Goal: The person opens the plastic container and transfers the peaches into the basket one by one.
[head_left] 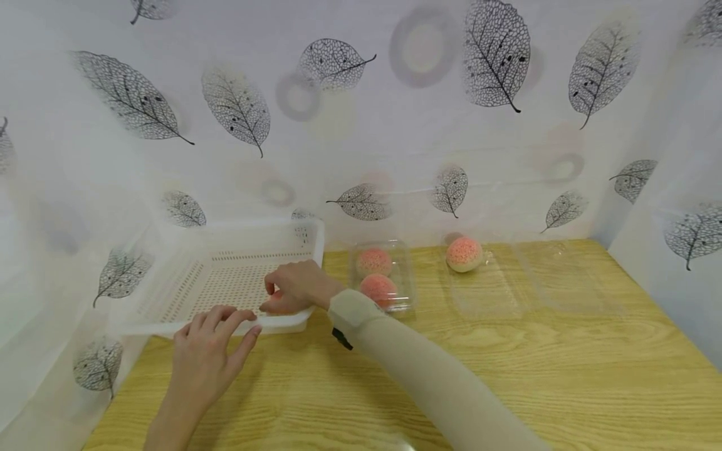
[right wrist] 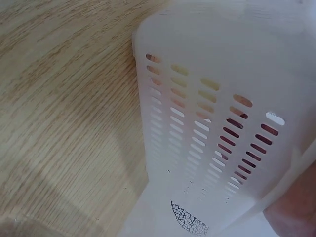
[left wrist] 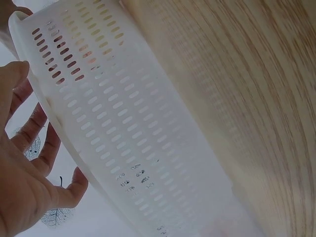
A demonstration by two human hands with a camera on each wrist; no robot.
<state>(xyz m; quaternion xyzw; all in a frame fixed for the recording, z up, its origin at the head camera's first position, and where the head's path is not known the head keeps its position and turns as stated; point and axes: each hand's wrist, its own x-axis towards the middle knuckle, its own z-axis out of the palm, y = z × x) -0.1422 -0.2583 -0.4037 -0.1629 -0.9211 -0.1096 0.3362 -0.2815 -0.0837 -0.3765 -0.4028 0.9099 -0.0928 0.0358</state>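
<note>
The right hand [head_left: 296,286] is reaching into the near right corner of the white basket [head_left: 319,244], and its fingers are curled around a pink-and-cream ball [right wrist: 207,96], which lies low beneath the palm, close to the slotted wall; how firm is the grip, I cannot tell, because the hand itself hides most of it. The left hand [head_left: 209,344] holds nothing; its fingers are spread wide at the near rim, to the left of the right hand. For good work here, I would advise to take the ball by its sides with light pressure, since its crumbly-looking top may be marked easily, and to raise it straight up, so that it does not scrape the wall. The left hand could steady the rim meanwhile. To the right of the basket, on the counter [head_left: 507,388], stands a clear box [head_left: 407,275] with two similar balls, near the right wrist.
</note>
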